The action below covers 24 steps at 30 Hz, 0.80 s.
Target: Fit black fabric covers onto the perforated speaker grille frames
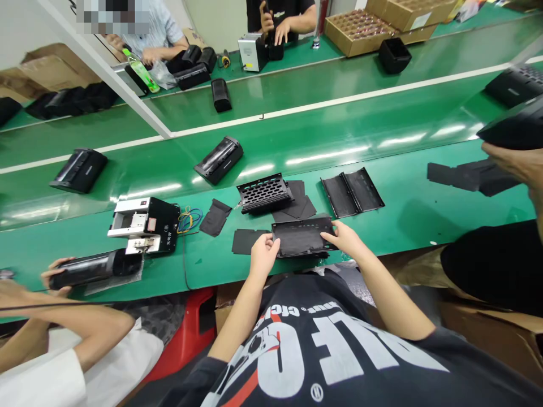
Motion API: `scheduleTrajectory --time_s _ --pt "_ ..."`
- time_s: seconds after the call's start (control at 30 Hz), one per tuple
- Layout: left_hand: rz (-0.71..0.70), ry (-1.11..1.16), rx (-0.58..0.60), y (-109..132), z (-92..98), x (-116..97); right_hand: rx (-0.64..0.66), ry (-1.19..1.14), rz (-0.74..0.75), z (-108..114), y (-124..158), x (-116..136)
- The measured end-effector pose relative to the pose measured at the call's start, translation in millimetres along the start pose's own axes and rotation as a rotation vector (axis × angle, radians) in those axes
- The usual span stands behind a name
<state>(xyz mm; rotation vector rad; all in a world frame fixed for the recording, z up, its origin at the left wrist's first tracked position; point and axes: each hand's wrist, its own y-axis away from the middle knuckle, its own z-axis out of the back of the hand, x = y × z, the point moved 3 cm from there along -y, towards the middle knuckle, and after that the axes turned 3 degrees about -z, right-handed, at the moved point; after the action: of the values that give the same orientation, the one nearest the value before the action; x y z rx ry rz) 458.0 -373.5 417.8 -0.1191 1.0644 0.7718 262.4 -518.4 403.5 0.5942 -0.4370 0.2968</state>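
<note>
A black rectangular plastic panel point(302, 236) lies on the green bench in front of me. My left hand point(263, 254) grips its left end, fingers curled over the edge. My right hand point(345, 237) holds its right end, fingertips on the top face. Flat black fabric pieces point(246, 240) lie just left of the panel and behind it. A perforated black grille point(263, 193) sits behind them, and a pair of open black shells point(352, 192) lies to the right.
A black-and-white device with coloured wires point(146, 225) stands at left. A co-worker's hands hold a black cylinder point(91, 268) at lower left. Black speaker housings point(219, 159) ride the conveyor belt. Another person's hand point(515, 164) holds a black part at right. Cardboard trays point(360, 28) sit far back.
</note>
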Motion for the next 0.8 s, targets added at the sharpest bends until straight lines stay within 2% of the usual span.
scheduleTrajectory --time_s 0.07,0.17,0.27,0.37,0.47,0.57,0.63,0.8 --pt "0.057 0.185 0.034 2 7.8 -7 0.035 -0.164 0.045 15 9 7" --pt "0.095 0.381 0.066 6 21.1 -24 0.164 -0.492 0.14 35 24 22" --pt "0.099 0.459 0.054 12 34.1 -39 0.158 -0.684 0.145 50 35 33" --pt "0.108 0.516 0.059 16 43.2 -49 0.124 -0.751 0.161 58 42 39" --pt "0.109 0.559 0.068 19 49.4 -54 0.156 -0.788 0.225 62 47 42" --pt "0.126 0.611 0.057 20 52.3 -56 0.111 -0.752 0.205 66 49 41" --pt "0.155 0.696 0.057 20 51.3 -57 0.079 -0.741 0.173 68 49 40" --pt "0.241 0.841 0.173 17 42.0 -55 0.15 -0.826 0.148 64 43 43"
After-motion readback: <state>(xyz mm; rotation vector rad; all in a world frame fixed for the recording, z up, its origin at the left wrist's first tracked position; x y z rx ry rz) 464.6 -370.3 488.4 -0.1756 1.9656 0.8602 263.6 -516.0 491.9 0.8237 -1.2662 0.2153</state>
